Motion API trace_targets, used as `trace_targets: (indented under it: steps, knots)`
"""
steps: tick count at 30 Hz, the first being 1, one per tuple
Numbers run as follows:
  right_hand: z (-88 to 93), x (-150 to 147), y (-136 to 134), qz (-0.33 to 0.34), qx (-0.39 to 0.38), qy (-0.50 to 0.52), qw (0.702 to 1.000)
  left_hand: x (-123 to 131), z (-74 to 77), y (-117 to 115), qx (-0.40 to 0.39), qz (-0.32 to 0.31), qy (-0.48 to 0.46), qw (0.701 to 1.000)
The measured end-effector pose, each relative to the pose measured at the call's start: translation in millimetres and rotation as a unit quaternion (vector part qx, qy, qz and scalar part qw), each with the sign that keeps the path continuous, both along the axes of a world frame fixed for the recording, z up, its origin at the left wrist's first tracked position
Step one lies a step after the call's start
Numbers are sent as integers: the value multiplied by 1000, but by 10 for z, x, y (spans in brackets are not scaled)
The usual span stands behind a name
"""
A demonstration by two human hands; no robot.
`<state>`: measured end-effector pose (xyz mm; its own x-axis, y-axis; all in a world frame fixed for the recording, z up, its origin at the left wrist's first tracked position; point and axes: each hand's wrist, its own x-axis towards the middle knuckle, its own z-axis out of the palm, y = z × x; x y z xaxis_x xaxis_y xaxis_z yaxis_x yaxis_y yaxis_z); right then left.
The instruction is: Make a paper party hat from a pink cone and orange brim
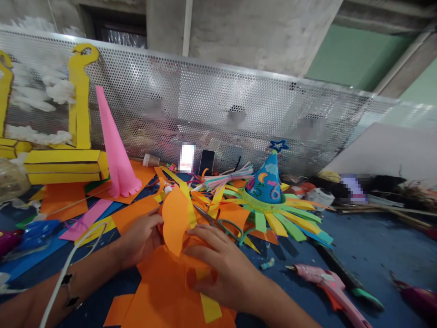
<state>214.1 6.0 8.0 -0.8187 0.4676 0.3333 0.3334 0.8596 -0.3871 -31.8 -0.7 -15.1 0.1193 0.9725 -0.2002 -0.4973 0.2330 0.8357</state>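
My left hand [139, 239] and my right hand [221, 266] both grip a curled piece of orange paper [175, 221] near the table's front. The left fingers pinch its left edge. The right fingers curl over its lower part and press on the orange sheets [160, 291] beneath. A pair of scissors with grey-green handles [223, 225] lies just beyond my right hand. A yellow paper strip [210, 307] sits under my right wrist.
A blue party hat [266, 180] with a fringe of coloured strips stands at centre right. A pink cone [114, 150] and a yellow cardboard frame [64, 159] stand at the left. A pink glue gun [327, 284] lies at the right. A perforated metal screen [211, 100] backs the blue table [368, 246].
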Motion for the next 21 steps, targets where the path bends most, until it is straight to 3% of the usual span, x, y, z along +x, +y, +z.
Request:
trace_targets:
  steps: [5,12,21]
  knots:
    - [-24,8,59,19,16,-2,1000,-23,-19,-12,24,-90,-28,995]
    - [1,16,18,34,7,26,999,65,-114,-5,21,14,74,997]
    - [-64,36,40,39,2,170,985,26,-86,-45,72,-95,81,990]
